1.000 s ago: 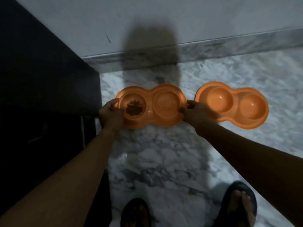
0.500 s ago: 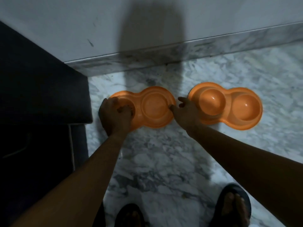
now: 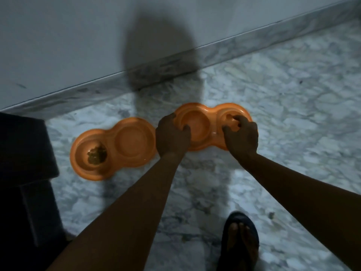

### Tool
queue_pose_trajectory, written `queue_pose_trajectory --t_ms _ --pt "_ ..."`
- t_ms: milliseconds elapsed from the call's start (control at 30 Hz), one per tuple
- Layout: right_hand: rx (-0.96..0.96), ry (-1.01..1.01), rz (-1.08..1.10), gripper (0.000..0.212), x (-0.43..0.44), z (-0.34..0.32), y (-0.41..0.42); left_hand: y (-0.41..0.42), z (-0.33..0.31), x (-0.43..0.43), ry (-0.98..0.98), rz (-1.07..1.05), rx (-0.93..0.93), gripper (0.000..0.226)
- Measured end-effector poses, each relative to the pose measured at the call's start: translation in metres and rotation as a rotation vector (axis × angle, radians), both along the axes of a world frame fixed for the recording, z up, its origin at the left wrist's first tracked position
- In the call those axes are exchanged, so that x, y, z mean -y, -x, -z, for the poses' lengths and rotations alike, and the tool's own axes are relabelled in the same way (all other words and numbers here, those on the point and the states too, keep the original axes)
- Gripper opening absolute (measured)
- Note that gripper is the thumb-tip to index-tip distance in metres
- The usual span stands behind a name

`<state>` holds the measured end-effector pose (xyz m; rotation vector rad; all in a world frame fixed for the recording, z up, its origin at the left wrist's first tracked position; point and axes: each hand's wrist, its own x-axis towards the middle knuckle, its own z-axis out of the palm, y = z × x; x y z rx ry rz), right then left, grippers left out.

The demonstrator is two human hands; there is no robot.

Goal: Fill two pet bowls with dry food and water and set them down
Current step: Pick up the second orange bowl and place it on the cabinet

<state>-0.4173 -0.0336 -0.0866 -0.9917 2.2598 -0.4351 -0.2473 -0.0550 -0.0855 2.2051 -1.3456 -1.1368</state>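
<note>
Two orange double pet bowls lie on the marble floor near the wall. The left bowl [image 3: 134, 141] lies free, with dry food [image 3: 97, 155] in its left cup and nothing visible in its right cup. On the right bowl [image 3: 199, 124], my left hand [image 3: 172, 135] grips the left rim, thumb curled into the left cup. My right hand [image 3: 241, 136] grips the right end, fingers curled over the rim into the right cup, hiding most of it. Whether either cup holds water is unclear.
A dark piece of furniture [image 3: 23, 163] stands at the left, close to the left bowl. The wall and its marble skirting [image 3: 224, 47] run behind the bowls. My foot in a dark sandal [image 3: 239, 237] is at the bottom.
Both hands let go of the left bowl with the food and moved right onto the other bowl. The view shifted right as well.
</note>
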Motion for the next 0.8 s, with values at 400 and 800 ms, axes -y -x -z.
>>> queue_pose_trajectory --t_ms 400,800 --pt "0.196 -0.068 0.266 0.039 -0.019 0.033 0.074 0.042 0.027 0.003 -0.103 -0.158 0.090 0.045" --pt "0.476 0.037 0.438 0.044 -0.052 -0.143 0.066 0.001 -0.150 -0.033 -0.029 -0.234 -0.146 0.064"
